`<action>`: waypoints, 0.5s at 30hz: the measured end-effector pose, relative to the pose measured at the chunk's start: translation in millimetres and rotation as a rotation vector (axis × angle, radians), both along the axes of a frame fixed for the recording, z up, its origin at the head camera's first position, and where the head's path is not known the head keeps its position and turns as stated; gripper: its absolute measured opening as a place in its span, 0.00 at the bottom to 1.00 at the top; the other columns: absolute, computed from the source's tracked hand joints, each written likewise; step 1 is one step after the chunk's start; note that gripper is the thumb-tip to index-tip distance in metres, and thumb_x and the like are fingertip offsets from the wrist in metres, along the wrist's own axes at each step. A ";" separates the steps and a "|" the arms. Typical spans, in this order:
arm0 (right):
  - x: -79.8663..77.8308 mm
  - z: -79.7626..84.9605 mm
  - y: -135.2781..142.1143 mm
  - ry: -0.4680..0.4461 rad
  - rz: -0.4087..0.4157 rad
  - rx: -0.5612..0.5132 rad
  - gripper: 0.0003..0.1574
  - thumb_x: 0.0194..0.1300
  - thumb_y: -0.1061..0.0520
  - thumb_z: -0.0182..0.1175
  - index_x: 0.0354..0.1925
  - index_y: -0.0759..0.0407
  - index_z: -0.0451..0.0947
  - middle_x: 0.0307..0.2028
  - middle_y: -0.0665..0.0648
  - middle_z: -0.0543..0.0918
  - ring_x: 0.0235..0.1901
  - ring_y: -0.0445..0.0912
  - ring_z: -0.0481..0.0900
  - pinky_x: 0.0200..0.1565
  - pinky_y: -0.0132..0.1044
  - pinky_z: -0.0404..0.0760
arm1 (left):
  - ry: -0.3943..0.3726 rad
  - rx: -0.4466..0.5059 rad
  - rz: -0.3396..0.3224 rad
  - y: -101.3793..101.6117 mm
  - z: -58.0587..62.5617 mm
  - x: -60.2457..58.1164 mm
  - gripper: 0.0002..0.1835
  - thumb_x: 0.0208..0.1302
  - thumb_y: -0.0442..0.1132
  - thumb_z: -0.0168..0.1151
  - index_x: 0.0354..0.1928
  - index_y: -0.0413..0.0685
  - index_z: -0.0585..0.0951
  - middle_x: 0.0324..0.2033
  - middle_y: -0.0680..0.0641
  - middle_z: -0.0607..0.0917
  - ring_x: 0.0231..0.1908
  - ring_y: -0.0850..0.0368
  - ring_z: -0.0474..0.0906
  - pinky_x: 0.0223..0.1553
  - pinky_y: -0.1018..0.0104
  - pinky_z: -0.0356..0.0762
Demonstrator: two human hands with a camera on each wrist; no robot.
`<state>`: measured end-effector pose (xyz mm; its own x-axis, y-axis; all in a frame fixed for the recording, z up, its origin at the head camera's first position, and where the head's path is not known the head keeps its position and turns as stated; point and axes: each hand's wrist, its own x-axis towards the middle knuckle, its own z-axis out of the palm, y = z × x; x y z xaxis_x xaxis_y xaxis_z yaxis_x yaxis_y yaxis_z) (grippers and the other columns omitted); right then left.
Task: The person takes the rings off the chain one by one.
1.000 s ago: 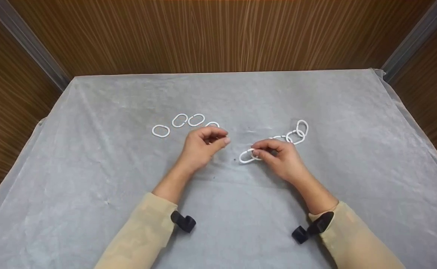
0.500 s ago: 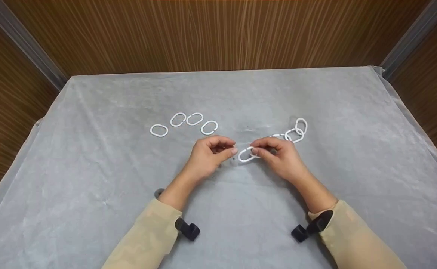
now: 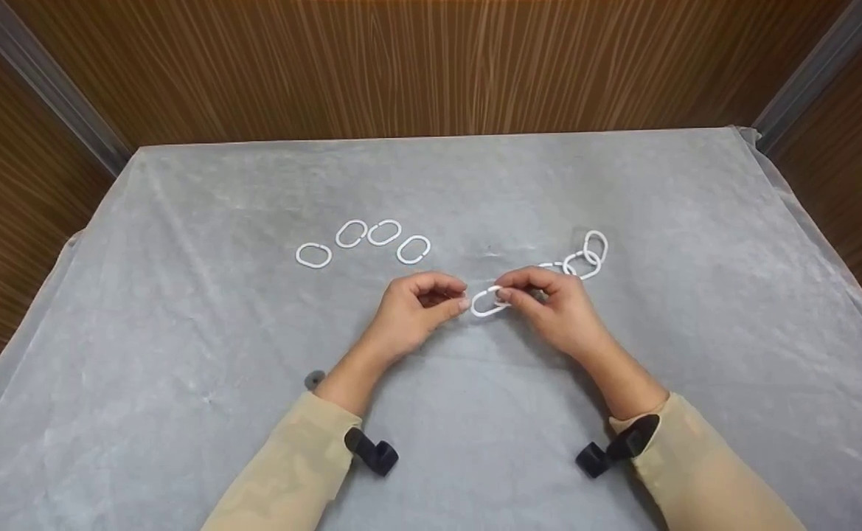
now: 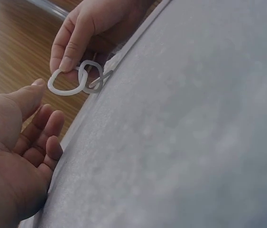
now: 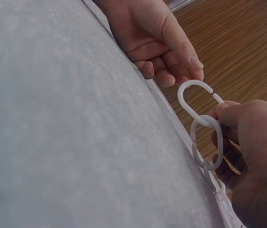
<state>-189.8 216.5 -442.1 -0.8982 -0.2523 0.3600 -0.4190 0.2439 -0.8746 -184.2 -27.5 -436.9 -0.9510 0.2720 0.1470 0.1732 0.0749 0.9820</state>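
My right hand (image 3: 560,313) pinches a white plastic chain link (image 5: 182,100) between thumb and fingers. This end link is oval, with a small gap in its side near the thumb. A second link (image 5: 220,147) is threaded through it, and more follow below. The far end of the chain (image 3: 605,249) lies on the cloth beyond the right hand, its middle partly hidden by that hand. My left hand (image 3: 416,317) holds nothing. Its fingers are loosely bent, the thumb apart from them, and the fingertips are close beside the end link.
Several loose white links (image 3: 410,262) lie on the grey cloth (image 3: 202,317) beyond the left hand, two of them nearly side by side. Wood-grain panels (image 3: 431,66) stand behind and on both sides of the table. Black straps (image 3: 375,453) circle both sleeves.
The left hand has moved right and toward the body, from beside the loose links to the end link, uncovering one loose link. The right hand keeps its pinch, nearly still.
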 end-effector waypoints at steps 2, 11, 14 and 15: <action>0.2 1.0 -0.1 -0.002 0.000 0.000 0.06 0.67 0.69 0.72 0.42 0.64 0.90 0.36 0.57 0.90 0.38 0.42 0.84 0.43 0.29 0.81 | 0.006 -0.004 -0.010 0.3 -0.4 0.0 0.13 0.63 0.30 0.76 0.47 0.29 0.87 0.37 0.45 0.91 0.34 0.61 0.83 0.39 0.70 0.81; 1.7 2.8 0.0 0.011 0.008 0.005 0.05 0.67 0.66 0.73 0.42 0.62 0.90 0.35 0.54 0.91 0.38 0.43 0.84 0.42 0.31 0.80 | 0.006 -0.011 -0.042 0.4 -2.5 1.4 0.11 0.63 0.30 0.77 0.45 0.31 0.88 0.37 0.47 0.90 0.36 0.61 0.84 0.39 0.71 0.81; 2.6 3.8 -0.3 0.017 0.016 0.004 0.04 0.67 0.65 0.73 0.41 0.62 0.90 0.35 0.54 0.91 0.37 0.43 0.84 0.42 0.32 0.80 | -0.003 -0.008 -0.047 0.7 -3.2 1.6 0.11 0.63 0.30 0.77 0.45 0.32 0.89 0.36 0.48 0.90 0.36 0.61 0.83 0.39 0.71 0.80; 2.9 4.1 -0.4 0.019 0.017 0.007 0.04 0.67 0.65 0.73 0.41 0.62 0.90 0.35 0.54 0.91 0.37 0.43 0.84 0.42 0.32 0.80 | -0.002 -0.008 -0.048 0.8 -3.3 1.6 0.11 0.63 0.30 0.77 0.45 0.32 0.89 0.36 0.48 0.90 0.36 0.61 0.83 0.39 0.71 0.80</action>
